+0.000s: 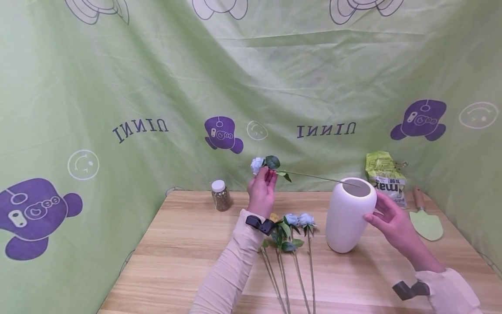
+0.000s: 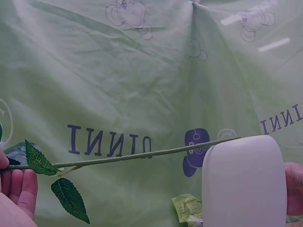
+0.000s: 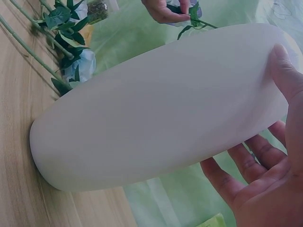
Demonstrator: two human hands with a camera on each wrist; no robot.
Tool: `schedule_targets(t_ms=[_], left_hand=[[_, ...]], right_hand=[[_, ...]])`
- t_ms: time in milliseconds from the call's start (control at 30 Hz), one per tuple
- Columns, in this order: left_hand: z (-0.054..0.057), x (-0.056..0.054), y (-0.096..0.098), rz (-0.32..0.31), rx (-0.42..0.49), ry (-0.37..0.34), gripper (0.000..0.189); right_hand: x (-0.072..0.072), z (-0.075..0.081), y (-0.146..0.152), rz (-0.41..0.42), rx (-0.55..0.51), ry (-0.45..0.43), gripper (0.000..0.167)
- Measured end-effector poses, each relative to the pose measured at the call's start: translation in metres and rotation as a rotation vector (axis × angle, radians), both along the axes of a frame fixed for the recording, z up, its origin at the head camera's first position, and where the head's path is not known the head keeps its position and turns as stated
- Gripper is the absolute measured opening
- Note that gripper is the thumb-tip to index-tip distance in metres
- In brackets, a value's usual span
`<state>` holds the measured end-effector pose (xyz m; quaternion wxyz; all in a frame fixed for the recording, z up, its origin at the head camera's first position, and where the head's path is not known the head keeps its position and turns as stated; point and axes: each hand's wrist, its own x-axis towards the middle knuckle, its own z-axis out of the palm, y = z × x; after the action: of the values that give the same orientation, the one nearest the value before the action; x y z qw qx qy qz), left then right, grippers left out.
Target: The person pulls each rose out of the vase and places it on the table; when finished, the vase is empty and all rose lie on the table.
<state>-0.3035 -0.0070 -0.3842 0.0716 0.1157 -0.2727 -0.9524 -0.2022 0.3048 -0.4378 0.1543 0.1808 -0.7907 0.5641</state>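
My left hand [image 1: 262, 189] pinches an artificial pale blue rose [image 1: 257, 165] by its stem, just below the bloom. The long green stem [image 2: 123, 157] runs sideways to the right, its far end inside the mouth of a tall white vase [image 1: 347, 222]. Around the upper right side of the vase, my right hand [image 1: 392, 220] grips with thumb in front and fingers behind, as the right wrist view shows. Several more artificial roses [image 1: 306, 220], blue and yellow, lie on the table between my arms, stems pointing toward me.
A small jar with a white lid [image 1: 221, 196] stands at the back left of the wooden table [image 1: 176, 244]. Behind the vase is a green and white bag [image 1: 386, 179]. A green trowel [image 1: 426, 222] lies at the right. Green printed cloth [image 1: 176, 78] hangs behind.
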Motion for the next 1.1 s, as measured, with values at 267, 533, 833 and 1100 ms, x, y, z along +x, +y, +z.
schedule_targets(t_ms=[267,533,833,1100], left_hand=[[-0.004,-0.005,-0.013,0.021,0.028,-0.038,0.005],[-0.006,-0.009,-0.028,0.056,0.029,-0.057,0.005],[-0.011,-0.012,-0.043,0.041,0.006,-0.056,0.008],[-0.015,-0.007,-0.061,-0.004,-0.112,-0.046,0.005]], right_hand=[[0.000,0.001,-0.001,-0.003,0.009,0.000,0.071],[0.000,0.002,0.000,-0.013,0.027,-0.016,0.071],[0.000,0.001,0.000,0.011,-0.009,-0.022,0.070],[0.001,0.002,0.000,0.008,-0.009,-0.021,0.069]])
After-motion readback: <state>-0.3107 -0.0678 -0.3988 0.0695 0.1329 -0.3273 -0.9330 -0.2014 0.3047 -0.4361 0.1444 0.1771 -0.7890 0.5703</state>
